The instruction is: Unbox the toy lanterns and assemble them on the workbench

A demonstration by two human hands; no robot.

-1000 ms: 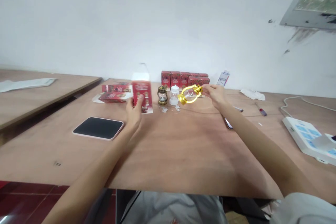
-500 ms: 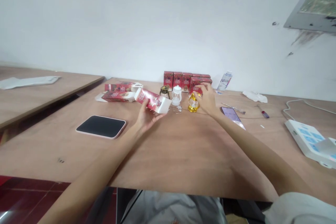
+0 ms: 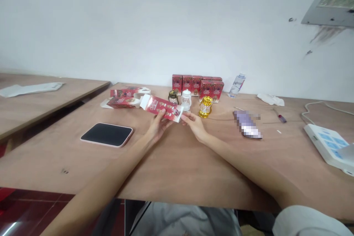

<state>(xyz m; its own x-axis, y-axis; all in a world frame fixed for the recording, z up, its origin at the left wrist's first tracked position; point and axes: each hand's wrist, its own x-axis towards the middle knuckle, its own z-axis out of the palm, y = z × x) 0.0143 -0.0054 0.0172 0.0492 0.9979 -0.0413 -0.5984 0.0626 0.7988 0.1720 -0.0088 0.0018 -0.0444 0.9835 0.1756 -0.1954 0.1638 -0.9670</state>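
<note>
A red printed cardboard box (image 3: 157, 105) is raised above the table, tilted, with a white flap sticking out at its left end. My left hand (image 3: 157, 127) grips it from below, thumb across its printed face. At the box's right end, the fingers of my right hand (image 3: 195, 125) are closed on the edge. Just behind stand three miniature lanterns: a bronze one (image 3: 173, 96), partly covered by the box, a white one (image 3: 186, 99), and a gold one (image 3: 205, 107) right of my right hand.
Several red boxes (image 3: 192, 84) stand by the wall, with a clear bottle (image 3: 237, 85) beside them. Opened red boxes (image 3: 124, 102) lie at left, behind a phone (image 3: 107, 134). At right are a second, pixelated phone (image 3: 247, 123), a screwdriver (image 3: 280, 116) and a power strip (image 3: 326, 142).
My right hand has left the gold lantern, moving left and toward me to the box's right end. The box has been turned so another printed face shows.
</note>
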